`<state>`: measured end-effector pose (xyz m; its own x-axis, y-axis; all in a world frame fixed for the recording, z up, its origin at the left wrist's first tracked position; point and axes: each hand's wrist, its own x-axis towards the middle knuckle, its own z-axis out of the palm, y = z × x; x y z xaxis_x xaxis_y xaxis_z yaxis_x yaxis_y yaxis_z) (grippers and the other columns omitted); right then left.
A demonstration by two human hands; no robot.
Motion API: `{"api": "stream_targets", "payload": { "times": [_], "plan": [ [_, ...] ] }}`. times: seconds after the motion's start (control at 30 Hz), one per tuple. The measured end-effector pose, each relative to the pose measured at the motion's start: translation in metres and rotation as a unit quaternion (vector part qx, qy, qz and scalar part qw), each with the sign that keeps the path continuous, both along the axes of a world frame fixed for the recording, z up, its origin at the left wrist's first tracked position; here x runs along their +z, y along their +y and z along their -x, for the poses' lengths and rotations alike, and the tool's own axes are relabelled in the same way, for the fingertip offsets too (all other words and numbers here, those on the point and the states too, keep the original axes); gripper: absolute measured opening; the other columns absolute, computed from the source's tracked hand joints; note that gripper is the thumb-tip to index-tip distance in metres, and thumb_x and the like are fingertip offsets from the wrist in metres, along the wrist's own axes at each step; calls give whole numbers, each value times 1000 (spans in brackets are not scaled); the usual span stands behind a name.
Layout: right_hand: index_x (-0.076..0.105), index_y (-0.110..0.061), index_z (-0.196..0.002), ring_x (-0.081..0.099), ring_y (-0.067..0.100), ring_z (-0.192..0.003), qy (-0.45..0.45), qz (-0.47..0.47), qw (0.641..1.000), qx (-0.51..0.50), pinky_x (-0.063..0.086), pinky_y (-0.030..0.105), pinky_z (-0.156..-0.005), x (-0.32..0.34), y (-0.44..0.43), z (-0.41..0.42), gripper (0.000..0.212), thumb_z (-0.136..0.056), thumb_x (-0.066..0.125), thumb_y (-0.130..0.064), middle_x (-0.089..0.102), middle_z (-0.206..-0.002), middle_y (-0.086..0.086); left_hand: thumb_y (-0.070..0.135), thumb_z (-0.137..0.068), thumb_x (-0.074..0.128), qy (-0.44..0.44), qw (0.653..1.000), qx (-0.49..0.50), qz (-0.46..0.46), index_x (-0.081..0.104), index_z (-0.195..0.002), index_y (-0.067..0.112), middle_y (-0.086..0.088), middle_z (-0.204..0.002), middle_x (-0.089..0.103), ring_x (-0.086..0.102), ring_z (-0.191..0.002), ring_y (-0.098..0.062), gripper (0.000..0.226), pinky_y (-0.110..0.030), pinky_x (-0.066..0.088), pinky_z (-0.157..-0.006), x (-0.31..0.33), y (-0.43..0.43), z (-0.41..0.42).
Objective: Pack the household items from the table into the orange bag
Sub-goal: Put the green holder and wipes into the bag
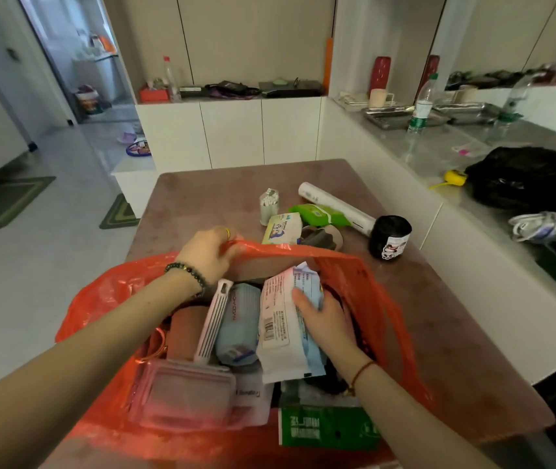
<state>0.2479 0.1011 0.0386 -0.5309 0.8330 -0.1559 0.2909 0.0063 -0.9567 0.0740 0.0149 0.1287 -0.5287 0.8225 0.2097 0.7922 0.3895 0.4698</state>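
The orange bag [381, 299] lies open on the near end of the brown table [209, 194]. My left hand [207, 252] grips the bag's far rim and holds it up. My right hand [325, 323] is inside the bag, gripping a white and blue wipes pack [283, 319]. Also inside are a blue roll [239, 323], a white ribbed holder [214, 319], a pink pouch [185, 394] and a green box [327, 428]. Beyond the bag on the table lie a cotton swab jar [269, 204], a small tissue pack [281, 228], a green wipes pack [317, 213], a white roll [334, 206] and a black roll [390, 236].
A grey counter [439, 154] runs along the right with a black bag [533, 177], a yellow tape measure [454, 177], a water bottle [420, 106] and metal trays. White cabinets stand behind the table. Open floor with green mats lies to the left.
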Motion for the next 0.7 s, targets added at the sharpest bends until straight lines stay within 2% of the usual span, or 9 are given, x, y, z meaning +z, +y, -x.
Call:
{"api": "stream_targets", "payload": {
  "times": [0.07, 0.1, 0.17, 0.23, 0.33, 0.4, 0.5, 0.6, 0.7],
  "plan": [
    [57, -16, -117, 64, 10, -94, -103, -134, 986, 9, 54, 27, -80, -5, 2, -3, 40, -89, 51, -43, 66, -110, 3, 26, -88, 55, -1, 999, -18, 40, 65, -102, 10, -13, -104, 69, 62, -100, -29, 24, -38, 49, -89, -2, -2, 1],
    [53, -15, -123, 58, 18, -106, -151, -182, 971, 19, 49, 36, -92, -6, 4, -7, 46, -89, 49, -47, 60, -119, 5, 27, -87, 55, 3, 998, -27, 61, 65, -100, 12, -11, -102, 70, 63, -98, -27, 22, -37, 50, -87, -2, -4, 4],
    [47, -17, -128, 49, 23, -115, -199, -214, 955, 43, 41, 37, -101, -1, 9, -18, 51, -89, 47, -49, 52, -127, 5, 28, -85, 57, 9, 994, -49, 99, 66, -95, 18, -6, -96, 71, 64, -92, -23, 17, -34, 51, -84, 2, -8, 9],
    [53, -22, -122, 53, 13, -108, -175, -251, 949, 70, 44, 27, -91, 16, 15, -29, 40, -90, 47, -46, 56, -120, 0, 34, -84, 59, 2, 989, -76, 124, 66, -92, 23, 0, -90, 70, 64, -85, -17, 16, -32, 52, -80, 8, -11, 18],
    [71, -26, -89, 63, -2, -76, -64, -280, 955, 73, 48, 9, -63, 55, 26, -35, 22, -86, 52, -36, 69, -78, -18, 40, -82, 59, -46, 986, -113, 114, 64, -93, 27, 7, -90, 68, 63, -84, -10, 17, -24, 49, -79, 21, -9, 33],
    [72, -22, -81, 62, -1, -54, 39, -204, 978, 29, 46, 7, -51, 80, 43, -24, 18, -86, 56, -24, 68, -61, -12, 35, -82, 60, -90, 988, -104, 70, 63, -90, 30, 11, -87, 65, 61, -83, -9, 10, -17, 46, -74, 28, 2, 45],
    [68, -3, -93, 61, 4, -49, 128, -86, 987, -41, 50, 13, -46, 99, 82, 12, 16, -90, 55, -11, 66, -66, 3, 33, -86, 57, -135, 987, -81, 42, 63, -98, 26, 7, -92, 64, 59, -83, -12, 16, -19, 44, -73, 30, 28, 69],
    [57, -3, -118, 65, 17, -77, 66, 51, 996, -10, 55, 23, -66, 93, 117, 64, 31, -91, 56, -19, 66, -96, 14, 30, -89, 52, -168, 982, -62, 55, 60, -110, 19, -1, -101, 63, 57, -87, -16, 25, -19, 42, -65, 21, 61, 91],
    [40, -2, -135, 53, 32, -115, -54, 192, 979, 44, 46, 36, -90, 67, 139, 113, 53, -91, 57, -26, 48, -134, 24, 25, -91, 49, -245, 966, -51, 64, 55, -116, 11, -4, -101, 59, 55, -85, -16, 29, -15, 42, -64, 1, 92, 109]
  ]
}}
